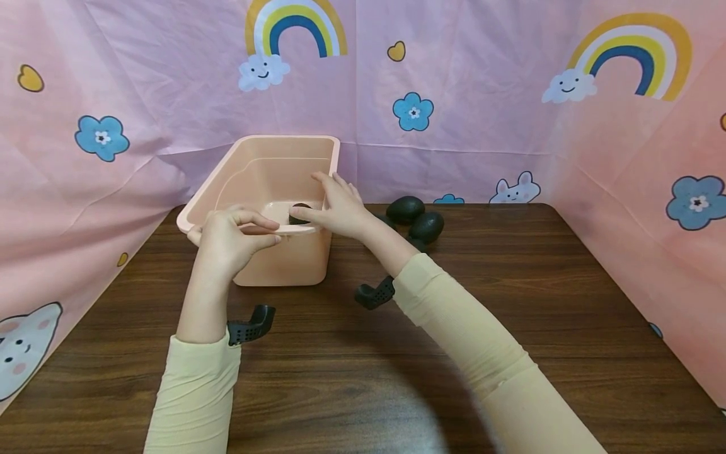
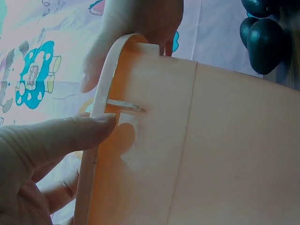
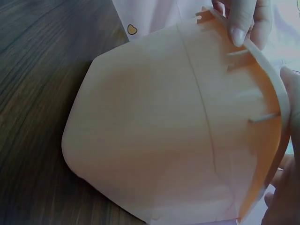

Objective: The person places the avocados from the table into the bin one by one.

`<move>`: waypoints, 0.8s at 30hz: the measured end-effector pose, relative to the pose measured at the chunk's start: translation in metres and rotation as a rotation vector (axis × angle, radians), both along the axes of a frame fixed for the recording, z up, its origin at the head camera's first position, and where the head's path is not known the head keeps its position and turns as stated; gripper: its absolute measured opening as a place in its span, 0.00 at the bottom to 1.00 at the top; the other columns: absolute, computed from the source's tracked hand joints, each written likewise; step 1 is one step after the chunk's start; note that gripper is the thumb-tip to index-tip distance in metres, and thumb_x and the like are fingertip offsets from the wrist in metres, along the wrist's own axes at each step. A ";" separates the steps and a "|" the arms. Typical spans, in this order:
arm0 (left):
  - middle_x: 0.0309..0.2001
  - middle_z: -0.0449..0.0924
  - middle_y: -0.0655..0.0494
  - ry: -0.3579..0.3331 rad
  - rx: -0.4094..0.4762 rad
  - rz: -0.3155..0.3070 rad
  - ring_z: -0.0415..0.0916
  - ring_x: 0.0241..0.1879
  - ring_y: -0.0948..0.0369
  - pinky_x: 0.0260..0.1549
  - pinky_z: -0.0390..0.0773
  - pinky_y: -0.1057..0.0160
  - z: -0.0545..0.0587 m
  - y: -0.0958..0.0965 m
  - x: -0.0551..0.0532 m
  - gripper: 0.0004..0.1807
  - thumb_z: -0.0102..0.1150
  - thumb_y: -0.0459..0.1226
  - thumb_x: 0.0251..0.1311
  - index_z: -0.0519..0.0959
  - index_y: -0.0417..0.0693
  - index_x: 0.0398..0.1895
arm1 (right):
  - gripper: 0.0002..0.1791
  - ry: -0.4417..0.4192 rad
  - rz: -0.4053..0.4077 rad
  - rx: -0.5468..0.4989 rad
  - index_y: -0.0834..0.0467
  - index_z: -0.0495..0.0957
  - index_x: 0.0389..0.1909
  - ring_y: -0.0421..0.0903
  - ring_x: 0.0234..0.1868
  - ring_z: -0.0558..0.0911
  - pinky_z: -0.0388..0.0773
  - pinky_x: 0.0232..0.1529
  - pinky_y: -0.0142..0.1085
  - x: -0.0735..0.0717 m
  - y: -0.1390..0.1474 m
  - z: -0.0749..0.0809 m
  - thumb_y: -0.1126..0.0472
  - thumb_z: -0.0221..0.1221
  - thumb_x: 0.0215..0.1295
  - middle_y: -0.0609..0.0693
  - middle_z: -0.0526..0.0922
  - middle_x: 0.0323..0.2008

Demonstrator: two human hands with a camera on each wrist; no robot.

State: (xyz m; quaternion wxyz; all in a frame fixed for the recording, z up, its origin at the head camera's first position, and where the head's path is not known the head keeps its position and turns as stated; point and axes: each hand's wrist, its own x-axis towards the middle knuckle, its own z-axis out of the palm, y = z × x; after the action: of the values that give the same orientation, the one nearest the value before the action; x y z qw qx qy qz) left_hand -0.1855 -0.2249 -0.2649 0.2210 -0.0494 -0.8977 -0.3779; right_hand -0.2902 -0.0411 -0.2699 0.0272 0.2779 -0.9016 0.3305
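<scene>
A peach-coloured plastic bin (image 1: 283, 258) stands on the table at left of centre in the head view. My left hand (image 1: 224, 243) pinches its front rim, the thumb (image 2: 93, 130) outside and the fingers on the inner side. My right hand (image 1: 343, 208) is at the right front corner of the rim, fingers spread and thumb reaching over the bin's opening. Behind that thumb, a dark avocado (image 1: 299, 213) shows inside the bin, partly hidden. In the right wrist view, the bin's outer wall (image 3: 140, 117) fills most of the picture.
Several dark avocados (image 1: 405, 209) lie on the wooden table (image 1: 510, 302) right of the bin, partly covered by my right forearm. A pink patterned cloth (image 1: 454, 113) hangs behind the table and along both sides. Black wrist mounts (image 1: 252, 325) stick out from both sleeves.
</scene>
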 end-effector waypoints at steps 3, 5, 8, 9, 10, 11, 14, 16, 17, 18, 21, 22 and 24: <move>0.41 0.83 0.49 -0.001 -0.005 0.006 0.67 0.51 0.52 0.53 0.32 0.37 0.000 0.000 0.000 0.11 0.76 0.34 0.43 0.87 0.44 0.32 | 0.48 0.010 0.028 0.021 0.53 0.54 0.73 0.49 0.74 0.42 0.34 0.69 0.48 0.000 0.003 -0.001 0.34 0.59 0.58 0.49 0.56 0.72; 0.41 0.83 0.49 -0.003 -0.005 0.011 0.67 0.51 0.52 0.53 0.32 0.37 0.000 0.000 0.000 0.11 0.76 0.35 0.43 0.87 0.44 0.32 | 0.48 0.010 0.039 0.036 0.54 0.54 0.73 0.49 0.74 0.41 0.34 0.69 0.48 0.000 0.005 -0.001 0.34 0.59 0.58 0.51 0.54 0.73; 0.41 0.83 0.50 -0.007 0.001 0.011 0.66 0.51 0.52 0.53 0.32 0.38 -0.001 -0.001 0.001 0.11 0.76 0.35 0.43 0.87 0.44 0.32 | 0.49 0.014 0.052 0.067 0.54 0.53 0.73 0.49 0.74 0.41 0.34 0.69 0.49 0.000 0.007 -0.001 0.34 0.59 0.58 0.52 0.51 0.74; 0.41 0.82 0.50 -0.009 0.004 0.010 0.66 0.51 0.52 0.53 0.32 0.38 -0.001 -0.001 0.001 0.11 0.76 0.35 0.43 0.87 0.44 0.32 | 0.49 0.015 0.055 0.079 0.54 0.53 0.73 0.49 0.74 0.41 0.33 0.69 0.49 0.000 0.007 -0.001 0.34 0.59 0.58 0.51 0.50 0.74; 0.41 0.82 0.50 -0.010 0.008 0.007 0.66 0.52 0.53 0.54 0.32 0.38 -0.001 -0.001 0.001 0.11 0.76 0.35 0.43 0.87 0.44 0.32 | 0.49 0.019 0.058 0.090 0.54 0.52 0.73 0.49 0.74 0.40 0.33 0.69 0.49 0.000 0.008 0.000 0.34 0.58 0.58 0.51 0.50 0.74; 0.41 0.82 0.50 -0.012 0.011 0.004 0.66 0.52 0.53 0.54 0.31 0.38 -0.001 -0.001 0.001 0.11 0.76 0.35 0.43 0.87 0.44 0.32 | 0.49 0.024 0.061 0.103 0.54 0.52 0.74 0.48 0.74 0.40 0.33 0.69 0.49 0.000 0.009 0.000 0.34 0.58 0.58 0.50 0.49 0.74; 0.41 0.82 0.50 -0.014 0.017 -0.006 0.66 0.53 0.54 0.53 0.30 0.38 -0.001 0.000 0.001 0.11 0.76 0.35 0.44 0.87 0.44 0.32 | 0.50 0.033 0.071 0.128 0.52 0.51 0.74 0.47 0.74 0.39 0.32 0.69 0.48 -0.001 0.012 0.001 0.33 0.58 0.57 0.48 0.47 0.75; 0.42 0.82 0.50 -0.014 0.018 -0.010 0.66 0.53 0.54 0.53 0.29 0.38 0.000 0.000 0.001 0.11 0.76 0.35 0.44 0.87 0.43 0.32 | 0.51 0.036 0.075 0.143 0.50 0.50 0.75 0.47 0.74 0.38 0.31 0.69 0.47 0.000 0.014 0.002 0.31 0.57 0.57 0.47 0.46 0.75; 0.42 0.82 0.50 -0.014 0.019 -0.012 0.66 0.53 0.54 0.53 0.30 0.39 0.000 0.000 0.001 0.11 0.76 0.35 0.44 0.87 0.43 0.32 | 0.51 0.034 0.078 0.145 0.50 0.49 0.75 0.46 0.74 0.37 0.31 0.69 0.48 0.000 0.015 0.003 0.31 0.57 0.56 0.46 0.46 0.75; 0.42 0.82 0.49 -0.013 0.020 -0.013 0.66 0.52 0.54 0.53 0.30 0.39 0.000 0.000 0.001 0.11 0.76 0.35 0.44 0.87 0.43 0.32 | 0.51 0.031 0.081 0.148 0.49 0.48 0.75 0.46 0.74 0.36 0.30 0.69 0.48 0.001 0.016 0.004 0.31 0.57 0.56 0.45 0.45 0.75; 0.42 0.82 0.49 -0.012 0.012 -0.006 0.66 0.52 0.54 0.53 0.32 0.39 0.001 0.000 0.001 0.11 0.76 0.35 0.44 0.87 0.43 0.32 | 0.52 0.023 0.088 0.154 0.47 0.47 0.75 0.44 0.74 0.35 0.30 0.69 0.49 0.003 0.019 0.006 0.30 0.58 0.55 0.45 0.45 0.75; 0.42 0.83 0.49 -0.011 0.010 -0.004 0.67 0.51 0.54 0.53 0.32 0.39 0.001 0.000 0.001 0.11 0.76 0.35 0.44 0.87 0.43 0.32 | 0.53 0.021 0.089 0.154 0.47 0.47 0.75 0.44 0.74 0.34 0.30 0.69 0.49 0.004 0.020 0.006 0.30 0.58 0.54 0.45 0.45 0.75; 0.41 0.83 0.49 -0.012 0.006 -0.002 0.67 0.51 0.54 0.52 0.33 0.39 0.001 0.000 0.001 0.11 0.76 0.35 0.44 0.87 0.44 0.33 | 0.54 0.016 0.088 0.155 0.46 0.47 0.75 0.44 0.74 0.34 0.30 0.68 0.49 0.005 0.022 0.007 0.30 0.59 0.53 0.46 0.44 0.75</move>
State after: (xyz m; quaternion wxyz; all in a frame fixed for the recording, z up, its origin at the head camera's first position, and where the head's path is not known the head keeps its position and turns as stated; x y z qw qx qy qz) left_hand -0.1849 -0.2248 -0.2643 0.2153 -0.0473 -0.8980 -0.3809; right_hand -0.2852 -0.0191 -0.2629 -0.0016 0.3210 -0.9112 0.2582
